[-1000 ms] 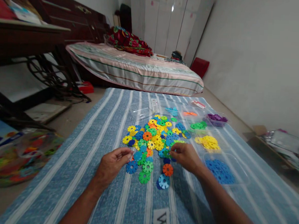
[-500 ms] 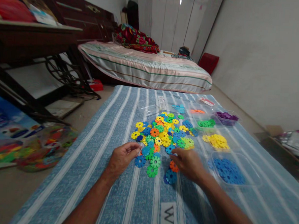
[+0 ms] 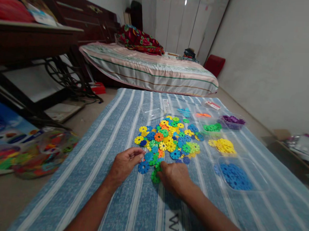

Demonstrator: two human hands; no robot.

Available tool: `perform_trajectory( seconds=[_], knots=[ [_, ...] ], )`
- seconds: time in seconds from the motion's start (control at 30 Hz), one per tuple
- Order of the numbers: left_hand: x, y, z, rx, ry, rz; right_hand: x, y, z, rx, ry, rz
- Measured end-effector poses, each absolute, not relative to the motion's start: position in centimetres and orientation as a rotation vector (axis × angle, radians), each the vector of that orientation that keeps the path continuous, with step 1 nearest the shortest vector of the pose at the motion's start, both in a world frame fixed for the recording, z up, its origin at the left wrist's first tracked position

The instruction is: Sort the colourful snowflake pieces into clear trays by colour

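I see blue discs [image 3: 236, 177] and yellow discs [image 3: 224, 146] grouped to the right of the mixed pile [image 3: 169, 144], which seems largely unsorted. At its near edge, the right hand [image 3: 175, 176] curls over green discs [image 3: 155, 177]; the left hand [image 3: 125, 163] has thumb and fingers close. Whether either pinches a disc, I cannot tell.

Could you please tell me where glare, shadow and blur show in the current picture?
In the head view, a bright glare spot on the glossy white wardrobe doors; in the head view, soft shadow on the blue-and-white striped cloth below the bare right hand; in the head view, smeary blur over the multicoloured heap of pieces at lower left.
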State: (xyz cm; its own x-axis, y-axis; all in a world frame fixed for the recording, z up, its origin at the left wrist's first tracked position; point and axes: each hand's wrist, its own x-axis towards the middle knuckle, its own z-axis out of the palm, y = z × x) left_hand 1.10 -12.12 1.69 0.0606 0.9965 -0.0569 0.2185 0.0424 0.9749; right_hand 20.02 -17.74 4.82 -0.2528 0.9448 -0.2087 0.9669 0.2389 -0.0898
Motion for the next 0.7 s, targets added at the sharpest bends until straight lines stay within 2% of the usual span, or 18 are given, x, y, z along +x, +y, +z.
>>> perform_trajectory(
  seconds=[0.33,0.57,0.63,0.7],
  knots=[
    [0.9,-12.0,1.4,1.38,1.345,1.007,25.7,-16.1,5.7,1.976,2.491,-0.108],
    [1.0,-12.0,1.5,1.386,1.325,1.024,33.6,-12.7,10.6,2.66,1.88,0.537],
    [1.0,-12.0,1.5,1.383,1.332,1.022,33.9,-13.1,10.5,2.692,1.899,0.479],
    [1.0,-12.0,1.5,1.379,1.334,1.017,32.9,-14.3,9.5,2.543,2.072,0.208]
  ],
)
